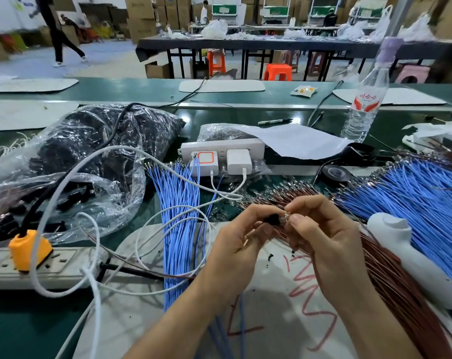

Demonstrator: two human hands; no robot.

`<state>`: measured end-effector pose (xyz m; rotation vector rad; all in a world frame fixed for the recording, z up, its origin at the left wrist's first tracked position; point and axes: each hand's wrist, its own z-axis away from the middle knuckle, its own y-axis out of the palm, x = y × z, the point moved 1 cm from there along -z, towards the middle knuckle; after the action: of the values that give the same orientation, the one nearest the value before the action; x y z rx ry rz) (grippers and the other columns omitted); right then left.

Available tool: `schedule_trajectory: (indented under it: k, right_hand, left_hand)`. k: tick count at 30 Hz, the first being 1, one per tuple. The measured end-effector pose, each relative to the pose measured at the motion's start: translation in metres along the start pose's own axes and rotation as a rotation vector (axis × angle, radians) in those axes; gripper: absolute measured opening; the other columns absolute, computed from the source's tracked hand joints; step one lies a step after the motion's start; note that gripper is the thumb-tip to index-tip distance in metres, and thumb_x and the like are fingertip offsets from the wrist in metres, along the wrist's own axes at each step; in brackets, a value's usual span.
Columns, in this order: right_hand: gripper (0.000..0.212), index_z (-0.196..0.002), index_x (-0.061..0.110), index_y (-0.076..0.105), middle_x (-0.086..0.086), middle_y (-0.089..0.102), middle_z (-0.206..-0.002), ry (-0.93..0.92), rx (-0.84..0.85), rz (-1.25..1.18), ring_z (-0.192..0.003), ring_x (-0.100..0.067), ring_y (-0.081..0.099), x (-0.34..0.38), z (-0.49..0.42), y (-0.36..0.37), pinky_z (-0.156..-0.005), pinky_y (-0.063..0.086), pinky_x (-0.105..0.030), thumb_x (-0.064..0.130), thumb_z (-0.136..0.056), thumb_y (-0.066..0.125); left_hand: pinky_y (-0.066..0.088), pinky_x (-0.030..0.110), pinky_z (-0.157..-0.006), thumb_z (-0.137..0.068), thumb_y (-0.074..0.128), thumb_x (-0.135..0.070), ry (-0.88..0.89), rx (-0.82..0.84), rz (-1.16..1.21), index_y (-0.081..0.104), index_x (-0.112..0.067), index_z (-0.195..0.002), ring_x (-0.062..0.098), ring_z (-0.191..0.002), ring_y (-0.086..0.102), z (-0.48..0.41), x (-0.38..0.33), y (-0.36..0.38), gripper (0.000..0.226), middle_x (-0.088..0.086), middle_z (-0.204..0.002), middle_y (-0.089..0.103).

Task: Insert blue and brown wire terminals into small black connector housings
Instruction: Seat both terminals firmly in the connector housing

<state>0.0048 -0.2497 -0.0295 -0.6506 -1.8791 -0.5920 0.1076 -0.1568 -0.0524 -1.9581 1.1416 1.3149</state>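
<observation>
My left hand [241, 237] pinches a small black connector housing [272, 219] between thumb and fingertips above the white mat [279, 301]. Right beside it, my right hand [320, 234] pinches a metal wire terminal [286, 217] at the housing's opening; the wire's colour is hidden by my fingers. A bundle of brown wires [398, 281] runs under my right hand toward the lower right. One bundle of blue wires [179, 224] lies left of my hands, and a larger fan of blue wires [421, 193] spreads at the right.
A clear bag of black housings [90, 156] sits at the left. A white power strip with chargers [222, 152], a second strip with an orange plug [28, 251], white cables [95, 255], a water bottle [364, 99], black tape [336, 174] and a white tool [411, 257] surround the mat.
</observation>
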Motion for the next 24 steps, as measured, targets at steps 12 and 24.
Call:
schedule_trajectory:
  k: [12,24]
  right_hand:
    - [0.028,-0.08,0.015,0.067,0.003,0.062,-0.066,-0.15,-0.016,0.352,-0.05,-0.007,0.051,0.0006,-0.0007,-0.0008,-0.047,0.041,-0.015,-0.012,-0.082,0.063]
    - [0.012,-0.082,0.003,0.069,-0.011,0.065,-0.065,0.221,-0.016,-0.112,-0.06,-0.018,0.062,-0.0029,-0.0033,-0.001,-0.062,0.056,-0.026,-0.001,-0.084,0.059]
  left_hand:
    - [0.055,0.035,-0.089,-0.087,0.061,-0.016,0.015,-0.052,-0.227,0.066,-0.022,-0.112,0.011,-0.098,0.068,-0.0007,0.0003,-0.0041,0.026,-0.004,-0.103,0.073]
    - [0.053,0.024,-0.064,-0.089,0.059,-0.026,-0.015,-0.065,-0.24,0.067,-0.031,-0.1,0.005,-0.072,0.065,0.0012,0.0019,-0.0056,0.014,-0.01,-0.08,0.072]
